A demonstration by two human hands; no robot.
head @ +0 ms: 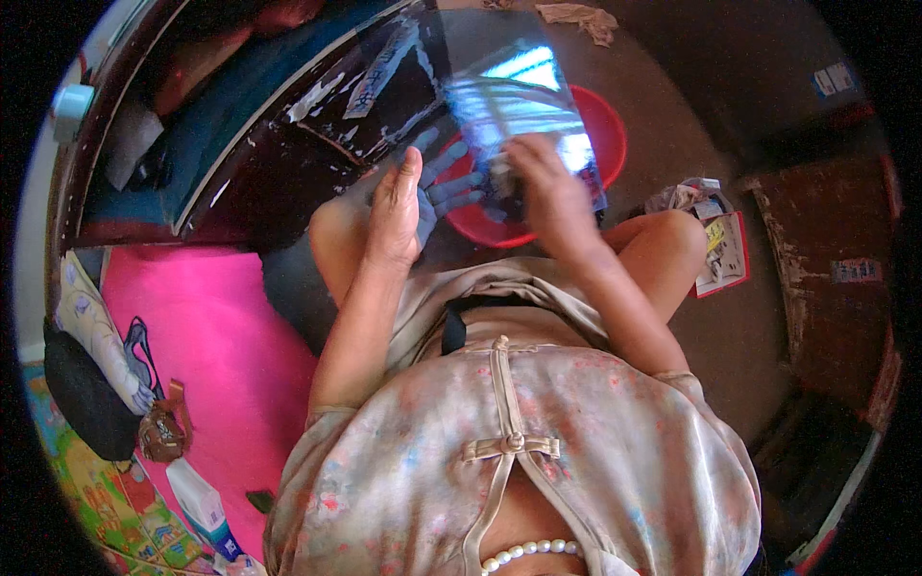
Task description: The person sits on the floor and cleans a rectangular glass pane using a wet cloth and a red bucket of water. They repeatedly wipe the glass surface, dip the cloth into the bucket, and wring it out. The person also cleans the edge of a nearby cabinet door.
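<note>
A glass pane (518,108) stands tilted before me, with bright window reflections on it. My left hand (397,209) is at its left edge, thumb in front; bluish fingers show through the glass, apparently behind it. Against the front of the pane is my right hand (551,187), blurred, with a small pale wad (500,165) at its fingertips. The wad looks like cloth or paper; blur hides which. Beyond the pane, partly seen through it, a red plastic basin (611,137) sits on the floor between my bent knees.
A dark cabinet (274,158) with peeling paint stands on the left. Nearby lies a bright pink mat (209,324), with a brown pouch (162,434) and a tissue pack (194,497). At right are a small red-edged box (731,259) and worn wooden furniture (828,245). A crumpled cloth (580,20) lies ahead.
</note>
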